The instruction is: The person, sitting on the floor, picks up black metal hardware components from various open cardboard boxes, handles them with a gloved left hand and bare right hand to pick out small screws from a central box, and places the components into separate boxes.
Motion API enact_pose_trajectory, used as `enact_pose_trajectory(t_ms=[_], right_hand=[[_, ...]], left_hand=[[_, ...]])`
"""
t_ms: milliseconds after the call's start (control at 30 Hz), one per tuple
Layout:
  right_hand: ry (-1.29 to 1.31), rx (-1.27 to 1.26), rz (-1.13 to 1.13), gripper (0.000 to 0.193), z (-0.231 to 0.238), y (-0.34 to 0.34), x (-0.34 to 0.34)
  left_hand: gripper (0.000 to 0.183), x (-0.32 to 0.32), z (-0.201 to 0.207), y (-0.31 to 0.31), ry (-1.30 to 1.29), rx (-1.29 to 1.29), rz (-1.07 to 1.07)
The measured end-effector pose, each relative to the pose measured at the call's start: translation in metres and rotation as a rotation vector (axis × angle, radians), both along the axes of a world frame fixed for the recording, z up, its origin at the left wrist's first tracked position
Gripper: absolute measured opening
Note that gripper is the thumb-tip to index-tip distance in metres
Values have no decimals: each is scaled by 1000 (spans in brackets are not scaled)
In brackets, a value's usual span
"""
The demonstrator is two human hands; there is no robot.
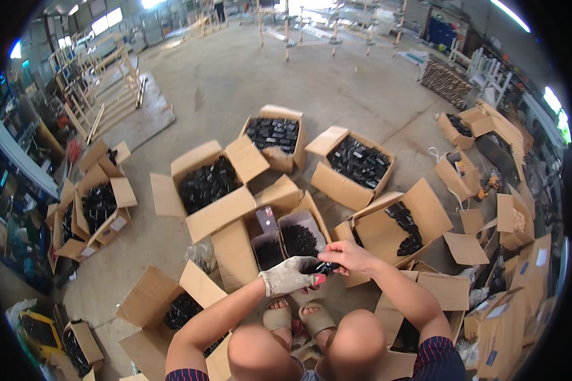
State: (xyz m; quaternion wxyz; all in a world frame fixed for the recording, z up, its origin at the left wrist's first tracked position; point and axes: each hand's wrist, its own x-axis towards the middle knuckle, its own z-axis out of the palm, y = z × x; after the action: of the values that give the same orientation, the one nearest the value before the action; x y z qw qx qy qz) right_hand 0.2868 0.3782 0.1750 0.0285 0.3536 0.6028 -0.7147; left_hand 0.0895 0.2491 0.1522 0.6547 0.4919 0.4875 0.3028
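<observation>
My left hand (pixel 291 277), in a whitish knitted glove with pink at the fingers, is closed around a small black plastic part (pixel 326 267). My bare right hand (pixel 353 257) meets it from the right, thumb and fingers pinched together at the part's upper end. Whatever sits between those right fingertips is too small to make out. Just beyond both hands stands an open cardboard box (pixel 235 249). Inside it, a pale bin (pixel 311 220) holds many tiny black pieces, and a second bin (pixel 255 240) beside it holds more. A purplish phone-like object (pixel 266 219) lies behind them.
Open cartons of black parts surround me: a left carton (pixel 171 166), a far carton (pixel 299 136), a far-right carton (pixel 322 181) and a right carton (pixel 435 219). Another carton (pixel 147 289) is near my left knee. Wooden frames (pixel 98 82) stand far left. An orange tool (pixel 489 184) lies right.
</observation>
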Motion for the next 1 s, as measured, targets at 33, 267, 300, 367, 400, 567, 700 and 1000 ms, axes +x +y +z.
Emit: enact_pose_trajectory(t_ms=[33, 267, 300, 367, 400, 567, 700, 1000], right_hand=[[5, -91, -45, 32, -15, 5, -7], [220, -446, 1, 42, -143, 23, -55], [228, -446, -12, 42, -157, 17, -64], [279, -238, -12, 40, -197, 4, -74], [269, -157, -1, 40, -207, -3, -77], [201, -116, -167, 43, -222, -25, -104], [189, 91, -143, 46, -221, -16, -115], [230, 435, 56, 52, -186, -10, -106]], left_hand=[[51, -4, -18, 2, -63, -39, 34], [56, -37, -116, -19, -482, -426, 514], [49, -38, -130, -24, -485, -419, 559], [40, -30, -164, -36, -406, -387, 738], [33, -26, -179, -43, -305, -333, 788], [43, -31, -187, -44, -145, -363, 842], [56, -41, -179, -40, -200, -284, 858], [70, -41, -163, -37, -318, -200, 986]])
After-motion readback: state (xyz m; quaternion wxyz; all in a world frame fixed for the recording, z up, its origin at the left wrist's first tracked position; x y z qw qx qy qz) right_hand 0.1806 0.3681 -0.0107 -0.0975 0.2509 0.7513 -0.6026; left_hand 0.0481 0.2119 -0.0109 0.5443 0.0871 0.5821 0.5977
